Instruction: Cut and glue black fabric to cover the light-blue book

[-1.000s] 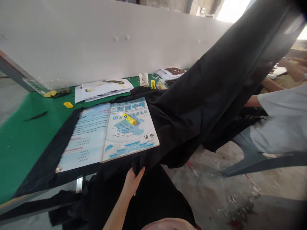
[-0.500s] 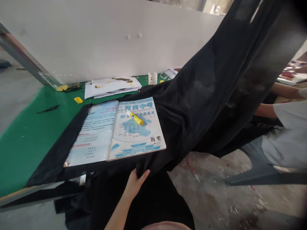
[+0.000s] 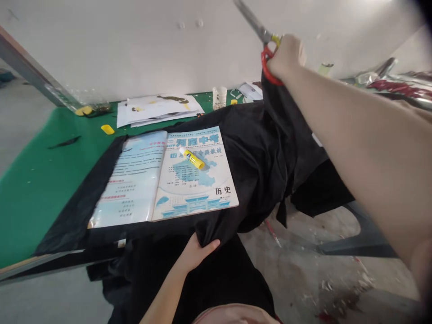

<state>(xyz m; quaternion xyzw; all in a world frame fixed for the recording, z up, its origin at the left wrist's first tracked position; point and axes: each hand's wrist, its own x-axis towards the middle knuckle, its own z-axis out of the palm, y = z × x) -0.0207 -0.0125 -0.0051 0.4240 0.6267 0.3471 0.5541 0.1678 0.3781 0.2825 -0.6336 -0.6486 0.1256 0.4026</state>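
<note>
Black cloth [image 3: 249, 148] lies over the front of the green table and hangs down past its edge. My left hand [image 3: 199, 253] is closed on a fold of this cloth, thumb on top, below the book. High on the right, my right hand [image 3: 289, 56] is wrapped round the handles of scissors [image 3: 258, 28], one handle red and one yellow. Their blades point up and left. Cloth hangs directly beneath this hand; whether the fingers grip it too is hidden. An open book [image 3: 189, 198] rests on the cloth, with a yellow glue stick [image 3: 193, 158] on its right page.
White paper sheets [image 3: 158, 110], a clear plastic cup [image 3: 219, 96] and a yellow cap [image 3: 107, 129] are on the green table [image 3: 30, 189]. A white panel [image 3: 135, 49] stands behind. Part of a grey stool [image 3: 357, 238] shows at the right.
The raised cloth at the right has come down onto the table side. My right hand with the scissors has come into view. My left hand keeps its hold on the cloth.
</note>
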